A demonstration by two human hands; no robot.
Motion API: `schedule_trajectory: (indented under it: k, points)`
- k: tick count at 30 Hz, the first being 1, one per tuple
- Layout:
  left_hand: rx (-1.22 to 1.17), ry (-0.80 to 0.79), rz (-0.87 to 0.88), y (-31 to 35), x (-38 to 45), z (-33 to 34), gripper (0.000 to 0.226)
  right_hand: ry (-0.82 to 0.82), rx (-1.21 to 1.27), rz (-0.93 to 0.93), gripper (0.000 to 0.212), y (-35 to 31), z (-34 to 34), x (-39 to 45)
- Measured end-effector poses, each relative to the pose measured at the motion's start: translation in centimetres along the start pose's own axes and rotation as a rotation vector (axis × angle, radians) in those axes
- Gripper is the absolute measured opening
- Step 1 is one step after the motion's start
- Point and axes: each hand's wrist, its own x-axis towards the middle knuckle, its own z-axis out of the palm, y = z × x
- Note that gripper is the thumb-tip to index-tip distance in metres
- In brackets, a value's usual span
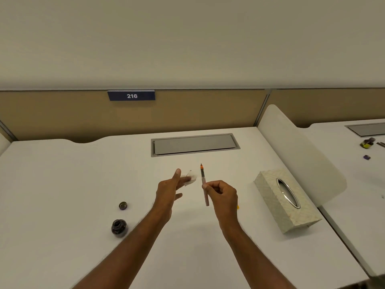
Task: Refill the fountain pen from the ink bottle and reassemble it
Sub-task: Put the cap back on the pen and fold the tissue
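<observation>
My right hand [221, 195] is shut on a thin fountain pen [203, 182], held upright above the white desk [83, 184] with its orange grip and dark nib pointing away from me. To its left, my left hand [169, 189] has its fingers spread, and a small crumpled white tissue [190, 177] lies at the fingertips; whether the fingers pinch it is unclear. The open dark ink bottle [119, 226] stands at the near left, with its cap [123, 205] lying separately just behind it. A small yellow-orange piece [238, 207] peeks out behind my right wrist.
A patterned tissue box [287, 203] lies to the right of my hands. A grey cable hatch [194, 144] is set into the desk behind them. A white divider [302, 155] separates a neighbouring desk holding small objects [367, 142]. A tan partition with a "216" sign [131, 95] stands at the back.
</observation>
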Motion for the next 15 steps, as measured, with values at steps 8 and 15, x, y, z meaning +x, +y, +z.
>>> schedule_trajectory:
  k: [8, 15]
  points:
    - [0.037, -0.091, -0.082, -2.2, -0.3, 2.2, 0.047, 0.129, -0.312, 0.080, 0.017, 5.5, -6.5, 0.9]
    - [0.043, -0.102, -0.095, -3.4, -0.5, 3.7, 0.041, 0.106, -0.501, 0.211, 0.016, 10.4, -9.3, 0.6]
